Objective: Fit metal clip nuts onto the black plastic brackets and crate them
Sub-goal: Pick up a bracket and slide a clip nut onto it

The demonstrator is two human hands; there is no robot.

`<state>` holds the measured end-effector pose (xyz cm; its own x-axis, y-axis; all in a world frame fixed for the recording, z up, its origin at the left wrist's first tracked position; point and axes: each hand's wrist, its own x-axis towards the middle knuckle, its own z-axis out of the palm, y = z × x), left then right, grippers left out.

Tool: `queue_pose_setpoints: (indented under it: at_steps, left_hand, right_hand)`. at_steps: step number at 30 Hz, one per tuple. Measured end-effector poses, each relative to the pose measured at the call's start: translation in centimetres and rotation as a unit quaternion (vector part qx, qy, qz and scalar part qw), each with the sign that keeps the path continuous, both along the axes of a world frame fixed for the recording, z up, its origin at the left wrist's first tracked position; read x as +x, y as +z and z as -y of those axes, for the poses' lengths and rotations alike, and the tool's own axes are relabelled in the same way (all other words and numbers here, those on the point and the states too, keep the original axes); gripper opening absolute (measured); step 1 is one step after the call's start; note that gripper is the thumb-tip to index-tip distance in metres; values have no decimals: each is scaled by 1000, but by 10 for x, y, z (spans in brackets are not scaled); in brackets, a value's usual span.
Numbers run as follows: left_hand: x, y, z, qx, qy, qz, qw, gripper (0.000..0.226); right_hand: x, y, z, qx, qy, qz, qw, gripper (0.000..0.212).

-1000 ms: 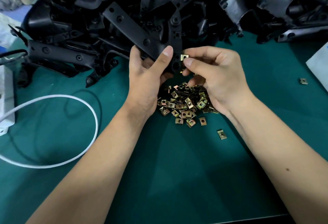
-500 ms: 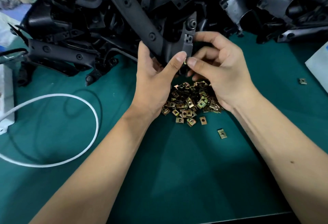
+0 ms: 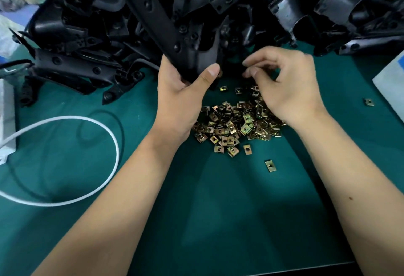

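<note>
Nearest the camera, two bare forearms reached out over the dark green desk [image 3: 218, 221]. A few stray brass-coloured square metal clip nuts [image 3: 270, 165] lay loose just short of the main heap of clip nuts [image 3: 236, 122], which sat between the wrists.

Right hand [image 3: 286, 92] hovered over the far right edge of the heap, fingers curled, thumb and forefinger tips [image 3: 248, 72] close together. Blurred, so whether a nut sat in that narrow grip could not be told. Left hand [image 3: 179, 98] held a long flat black plastic bracket with round holes [image 3: 161, 24] by its lower forked end, thumb across the front, fingers behind; the bracket leaned up and away to the left. A hint of brass showed just beside the thumb tip, too small to confirm as a fitted nut.

Behind lay the large pile of black plastic brackets [image 3: 284, 2]. A white cable loop [image 3: 87, 166] lay at left. No crate in view.

Judged step: taking the next nut for the held bracket. To do it well: pinch one nut only, by its closed side, open mouth facing the bracket tab; left hand should keep the tab steady and turned toward the camera; slide until the nut hole lines up with the bracket hole. Risk: picking two tangled nuts, or seating one crooked.
</note>
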<state>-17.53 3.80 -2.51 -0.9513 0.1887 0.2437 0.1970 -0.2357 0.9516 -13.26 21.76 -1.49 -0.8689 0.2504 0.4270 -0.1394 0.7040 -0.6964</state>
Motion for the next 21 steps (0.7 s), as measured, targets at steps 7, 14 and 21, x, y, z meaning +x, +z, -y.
queue_pose_setpoints:
  at_steps: [7, 14, 21]
  left_hand:
    - [3, 6, 3, 71, -47, 60, 995, 42]
    - [0, 4, 5, 111, -86, 63, 988, 28]
    - [-2, 5, 8, 154, -128, 95, 975, 25]
  right_hand:
    - [2, 0, -2, 72, 27, 15, 997, 16]
    - [-17, -4, 18, 265, 51, 126, 955, 22]
    - [-14, -8, 18, 162, 50, 96, 981, 4]
